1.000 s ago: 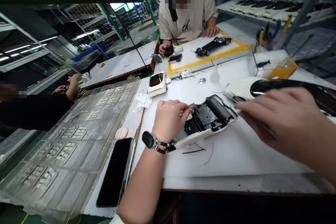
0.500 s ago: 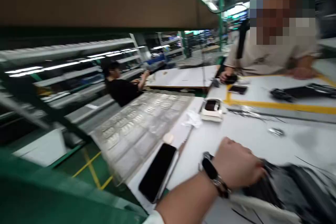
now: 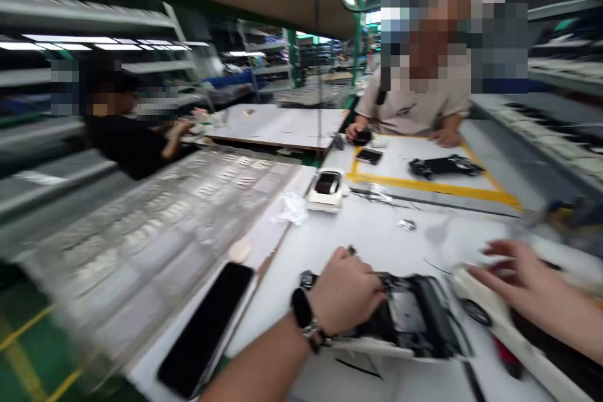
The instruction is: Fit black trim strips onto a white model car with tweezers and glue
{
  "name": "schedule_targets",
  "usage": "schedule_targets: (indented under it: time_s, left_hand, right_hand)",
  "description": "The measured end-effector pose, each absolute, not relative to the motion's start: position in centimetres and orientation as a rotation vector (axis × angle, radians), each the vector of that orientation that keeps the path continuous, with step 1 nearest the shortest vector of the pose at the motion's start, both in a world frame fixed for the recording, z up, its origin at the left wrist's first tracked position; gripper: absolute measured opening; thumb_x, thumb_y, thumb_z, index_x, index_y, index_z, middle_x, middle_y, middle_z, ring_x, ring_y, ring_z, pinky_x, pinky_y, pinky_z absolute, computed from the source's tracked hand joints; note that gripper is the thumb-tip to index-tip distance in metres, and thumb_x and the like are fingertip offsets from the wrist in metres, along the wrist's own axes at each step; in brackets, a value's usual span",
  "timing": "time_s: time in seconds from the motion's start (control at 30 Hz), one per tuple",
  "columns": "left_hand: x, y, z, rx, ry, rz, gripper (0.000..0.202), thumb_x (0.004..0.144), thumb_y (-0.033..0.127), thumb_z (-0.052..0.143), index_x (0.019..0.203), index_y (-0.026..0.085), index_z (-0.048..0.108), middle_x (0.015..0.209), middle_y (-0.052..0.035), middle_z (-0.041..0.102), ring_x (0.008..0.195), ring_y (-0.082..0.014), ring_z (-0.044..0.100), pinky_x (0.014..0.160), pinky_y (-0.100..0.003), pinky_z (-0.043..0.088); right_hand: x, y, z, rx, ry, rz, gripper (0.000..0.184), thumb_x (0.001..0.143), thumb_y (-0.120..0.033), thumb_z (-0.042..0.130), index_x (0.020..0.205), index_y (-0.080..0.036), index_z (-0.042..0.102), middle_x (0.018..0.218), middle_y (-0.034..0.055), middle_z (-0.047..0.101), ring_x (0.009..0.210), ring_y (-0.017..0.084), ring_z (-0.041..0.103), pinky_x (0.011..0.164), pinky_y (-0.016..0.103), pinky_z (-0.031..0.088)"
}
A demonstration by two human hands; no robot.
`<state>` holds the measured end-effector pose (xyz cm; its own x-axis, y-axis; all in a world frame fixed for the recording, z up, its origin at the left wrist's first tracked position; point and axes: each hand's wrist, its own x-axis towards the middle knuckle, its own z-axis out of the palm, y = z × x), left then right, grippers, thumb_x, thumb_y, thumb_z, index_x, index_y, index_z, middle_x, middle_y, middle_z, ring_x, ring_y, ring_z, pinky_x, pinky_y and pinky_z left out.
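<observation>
My left hand (image 3: 346, 292), with a watch on its wrist, is closed on the left part of a black model car part (image 3: 409, 311) with a pale lower edge. The fingers hide some of that part, which lies on the white table. On the right, my right hand (image 3: 522, 276) has its fingers apart and curved. It is over a white model car body (image 3: 502, 320) with a black wheel; whether the fingertips touch it I cannot tell. A red and black object (image 3: 509, 358) lies partly beneath that body.
A black phone (image 3: 207, 330) lies left of my left arm, beside a clear tray (image 3: 188, 245) of small white parts. Farther off stand another white model car (image 3: 326, 190) and crumpled tissue (image 3: 291, 208). Two people sit at tables; one touches a black object near a black chassis (image 3: 445, 165).
The view has swung right and down. My right hand and the white car body have come into view. My left hand remains at the black part.
</observation>
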<state>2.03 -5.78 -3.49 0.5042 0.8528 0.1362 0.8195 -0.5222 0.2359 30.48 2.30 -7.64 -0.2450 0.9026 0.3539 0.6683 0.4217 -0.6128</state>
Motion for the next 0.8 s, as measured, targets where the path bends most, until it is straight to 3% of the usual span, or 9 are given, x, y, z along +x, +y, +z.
schedule_targets:
  time_s: [0.13, 0.2, 0.33, 0.43, 0.5, 0.57, 0.7, 0.8]
  left_hand:
    - [1.5, -5.3, -3.9, 2.519, 1.391, 0.467, 0.017, 0.087, 0.027, 0.055, 0.078, 0.021, 0.068, 0.076, 0.0023, 0.068, 0.075, -0.0137, 0.058, 0.076, -0.034, 0.032]
    - [1.4, -5.4, -4.0, 2.5, 1.366, 0.49, 0.017, 0.087, 0.025, 0.055, 0.077, 0.021, 0.067, 0.074, 0.0027, 0.067, 0.074, -0.0131, 0.057, 0.077, -0.033, 0.031]
    - [1.4, -5.5, -4.1, 2.502, 1.354, 0.47, 0.017, 0.087, 0.025, 0.055, 0.075, 0.021, 0.067, 0.071, 0.0034, 0.066, 0.071, -0.0125, 0.055, 0.077, -0.033, 0.03]
    - [1.4, -5.3, -4.2, 2.512, 1.324, 0.455, 0.018, 0.087, 0.026, 0.057, 0.072, 0.021, 0.067, 0.068, 0.0037, 0.065, 0.068, -0.012, 0.053, 0.077, -0.033, 0.029]
    - [1.3, -5.3, -4.2, 2.522, 1.296, 0.467, 0.018, 0.086, 0.026, 0.058, 0.072, 0.021, 0.067, 0.067, 0.0036, 0.064, 0.068, -0.0117, 0.051, 0.077, -0.033, 0.029]
    - [1.1, -5.2, -4.2, 2.536, 1.274, 0.469, 0.018, 0.086, 0.026, 0.058, 0.072, 0.02, 0.067, 0.066, 0.0034, 0.063, 0.067, -0.0116, 0.05, 0.077, -0.033, 0.028]
    - [0.9, -5.1, -4.3, 2.566, 1.238, 0.408, 0.02, 0.086, 0.025, 0.057, 0.07, 0.019, 0.066, 0.065, 0.003, 0.061, 0.066, -0.0119, 0.049, 0.076, -0.032, 0.028]
    - [0.7, -5.0, -4.2, 2.587, 1.207, 0.36, 0.02, 0.087, 0.027, 0.056, 0.071, 0.02, 0.066, 0.066, 0.0031, 0.062, 0.067, -0.0125, 0.049, 0.076, -0.032, 0.028]
  right_hand:
    - [31.4, 3.1, -5.2, -1.835, -1.987, 0.594, 0.067, 0.074, -0.06, 0.056, 0.12, -0.019, 0.032, 0.115, 0.0146, 0.057, 0.078, 0.023, 0.064, 0.067, 0.04, 0.053]
    - [30.1, 4.1, -5.1, -1.904, -2.028, 0.56, 0.072, 0.075, -0.058, 0.055, 0.126, -0.016, 0.028, 0.119, 0.0145, 0.054, 0.08, 0.022, 0.063, 0.073, 0.039, 0.051]
    - [28.6, 6.5, -5.5, -1.925, -2.115, 0.478, 0.063, 0.075, -0.053, 0.056, 0.122, -0.014, 0.039, 0.117, 0.0155, 0.056, 0.081, 0.024, 0.062, 0.073, 0.038, 0.047]
    - [28.5, 8.3, -6.2, -1.915, -2.143, 0.476, 0.04, 0.075, -0.049, 0.057, 0.096, -0.015, 0.053, 0.102, 0.0147, 0.061, 0.083, 0.028, 0.06, 0.073, 0.039, 0.045]
    - [28.5, 9.0, -6.3, -1.904, -2.137, 0.485, 0.032, 0.075, -0.047, 0.057, 0.084, -0.017, 0.052, 0.09, 0.0126, 0.063, 0.082, 0.028, 0.06, 0.073, 0.04, 0.044]
    - [28.2, 9.2, -6.0, -1.871, -2.118, 0.499, 0.03, 0.075, -0.047, 0.058, 0.083, -0.019, 0.051, 0.091, 0.01, 0.063, 0.081, 0.024, 0.06, 0.073, 0.038, 0.046]
    - [26.5, 7.8, -3.7, -1.493, -1.818, 0.916, 0.038, 0.067, -0.042, 0.07, 0.072, -0.022, 0.038, 0.106, 0.0048, 0.065, 0.079, 0.018, 0.063, 0.067, 0.031, 0.05]
    - [24.6, 6.0, -1.8, -1.225, -1.609, 1.315, 0.045, 0.062, -0.038, 0.078, 0.068, -0.022, 0.036, 0.083, 0.0025, 0.069, 0.076, 0.02, 0.065, 0.064, 0.031, 0.051]
